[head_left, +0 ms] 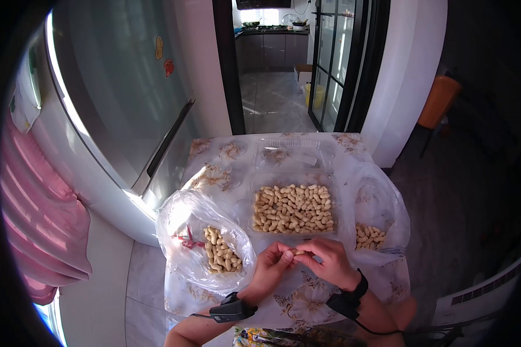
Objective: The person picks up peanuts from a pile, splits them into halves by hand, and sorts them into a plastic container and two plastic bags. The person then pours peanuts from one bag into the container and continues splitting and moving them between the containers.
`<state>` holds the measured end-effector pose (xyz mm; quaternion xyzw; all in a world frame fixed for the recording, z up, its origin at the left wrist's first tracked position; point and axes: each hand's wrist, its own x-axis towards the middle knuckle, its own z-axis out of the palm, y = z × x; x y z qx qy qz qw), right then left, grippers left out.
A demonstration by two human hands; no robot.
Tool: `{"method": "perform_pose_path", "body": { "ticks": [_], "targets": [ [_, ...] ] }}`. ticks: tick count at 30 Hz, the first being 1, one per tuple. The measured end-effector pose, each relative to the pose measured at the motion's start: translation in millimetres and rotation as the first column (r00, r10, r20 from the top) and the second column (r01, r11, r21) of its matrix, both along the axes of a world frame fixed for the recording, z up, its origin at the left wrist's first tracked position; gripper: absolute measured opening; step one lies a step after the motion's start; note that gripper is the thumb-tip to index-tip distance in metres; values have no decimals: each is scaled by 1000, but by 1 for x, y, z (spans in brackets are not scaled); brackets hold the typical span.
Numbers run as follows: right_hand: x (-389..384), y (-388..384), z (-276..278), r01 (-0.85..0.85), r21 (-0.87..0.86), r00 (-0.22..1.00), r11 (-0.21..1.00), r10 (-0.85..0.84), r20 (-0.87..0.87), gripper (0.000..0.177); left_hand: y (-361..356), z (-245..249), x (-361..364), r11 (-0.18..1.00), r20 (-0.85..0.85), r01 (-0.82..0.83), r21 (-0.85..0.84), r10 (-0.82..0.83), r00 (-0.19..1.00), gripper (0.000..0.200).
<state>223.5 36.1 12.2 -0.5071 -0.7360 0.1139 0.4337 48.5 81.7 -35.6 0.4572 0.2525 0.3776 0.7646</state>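
Between the fingertips of both hands is one peanut (pixel 297 252), partly covered by the fingers. My left hand (pixel 270 265) pinches one end, and my right hand (pixel 330 261) grips the other side. Just beyond them stands a clear plastic box (pixel 252 199) full of unshelled peanuts (pixel 292 208), its transparent lid (pixel 292 151) opened away to the back. Left of my left hand lies an open plastic bag (pixel 182 263) with a heap of peanuts (pixel 221 251) and a red tie (pixel 189 240). Another clear bag (pixel 382 196), right of the box, holds a smaller pile of peanuts (pixel 369 236).
A flower-patterned cloth covers the table (pixel 312 301). On the left stands a fridge (pixel 121 104) with a long handle, near a pink cloth (pixel 40 214). Behind the table, a doorway with a glass door (pixel 331 63) leads to a kitchen. An orange chair (pixel 440 101) is at right.
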Motion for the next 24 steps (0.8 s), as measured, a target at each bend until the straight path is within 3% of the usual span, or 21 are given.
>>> {"method": "perform_pose_path", "body": {
  "ticks": [15, 24],
  "targets": [
    [1, 0, -4, 6, 20, 1000, 1000, -6, 20, 18, 0, 2, 0, 1000, 9, 13, -7, -13, 1000, 17],
    [0, -1, 2, 24, 44, 1000, 999, -23, -5, 19, 0, 5, 1, 999, -28, -6, -41, 5, 1000, 28]
  ]
}}
